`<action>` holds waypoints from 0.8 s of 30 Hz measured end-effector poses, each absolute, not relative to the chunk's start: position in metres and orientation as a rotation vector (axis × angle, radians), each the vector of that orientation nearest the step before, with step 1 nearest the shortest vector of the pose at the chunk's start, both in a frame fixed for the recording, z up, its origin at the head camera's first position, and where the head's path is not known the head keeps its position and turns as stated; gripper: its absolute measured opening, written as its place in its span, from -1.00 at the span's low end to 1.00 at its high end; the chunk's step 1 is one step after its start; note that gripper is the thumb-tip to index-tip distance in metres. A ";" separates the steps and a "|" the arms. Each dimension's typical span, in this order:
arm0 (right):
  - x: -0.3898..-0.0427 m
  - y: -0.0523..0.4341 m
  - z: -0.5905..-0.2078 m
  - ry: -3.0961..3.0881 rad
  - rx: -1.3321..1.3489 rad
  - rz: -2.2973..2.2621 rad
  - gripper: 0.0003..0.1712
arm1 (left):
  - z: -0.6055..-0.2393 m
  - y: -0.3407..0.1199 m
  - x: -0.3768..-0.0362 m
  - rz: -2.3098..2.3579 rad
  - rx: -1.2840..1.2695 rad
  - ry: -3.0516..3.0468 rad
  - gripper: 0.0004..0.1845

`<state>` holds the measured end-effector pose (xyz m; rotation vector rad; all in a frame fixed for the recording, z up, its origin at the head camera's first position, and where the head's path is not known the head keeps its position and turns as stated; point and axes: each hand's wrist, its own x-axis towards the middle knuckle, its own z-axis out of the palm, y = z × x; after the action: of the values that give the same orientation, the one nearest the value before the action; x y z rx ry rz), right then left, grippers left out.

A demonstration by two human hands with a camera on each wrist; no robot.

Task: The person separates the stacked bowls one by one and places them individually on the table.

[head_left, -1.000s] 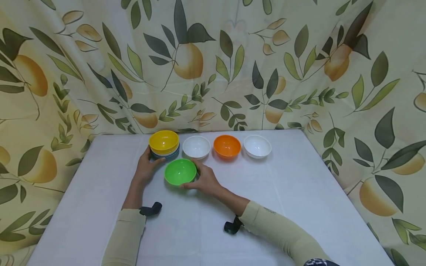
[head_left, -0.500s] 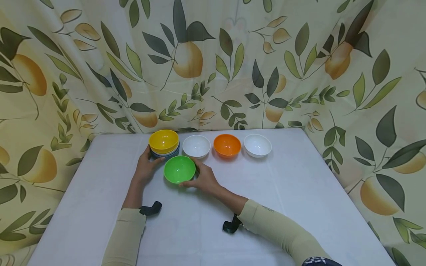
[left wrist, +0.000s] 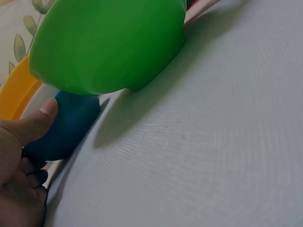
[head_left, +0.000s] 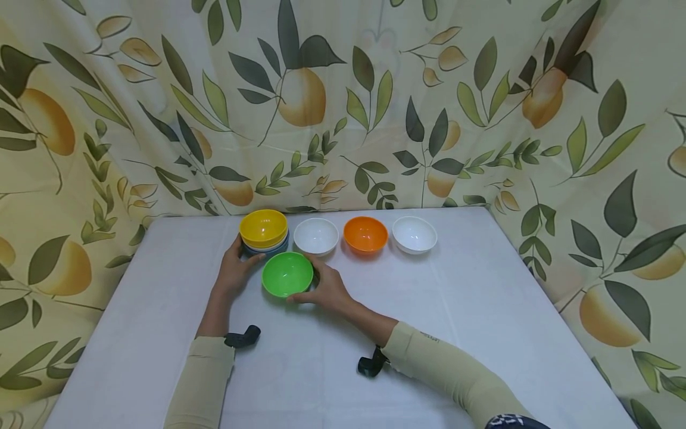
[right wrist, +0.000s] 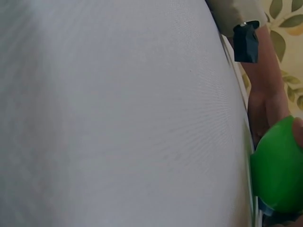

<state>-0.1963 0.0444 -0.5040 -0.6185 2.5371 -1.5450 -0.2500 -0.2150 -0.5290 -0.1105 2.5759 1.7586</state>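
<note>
While the right hand [head_left: 328,290] grips it, the green bowl [head_left: 287,274] sits mouth-up (round).

the head view looks forward and down from above the near edge of the white-clothed bench [head_left: 482,333], taking in its whole top. the left wrist view sits low, very near the round green plastic bowl [left wrist: 109,42], facing along the cloth. the right wrist view skims the bench too, sharing that bowl [right wrist: 279,170] at its edge.
</note>
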 end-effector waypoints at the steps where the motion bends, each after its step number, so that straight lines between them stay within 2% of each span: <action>1: -0.196 0.044 -0.504 2.541 -0.617 -1.537 0.23 | -0.529 -0.215 -0.250 1.761 -0.109 2.575 0.09; 24: -0.192 0.046 -0.496 2.535 -0.601 -1.521 0.24 | -0.527 -0.214 -0.249 1.764 -0.115 2.569 0.08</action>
<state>-0.1918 0.0456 -0.4965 -0.6009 2.5351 -1.5213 -0.2493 -0.2143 -0.5272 -0.1153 2.5687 1.7636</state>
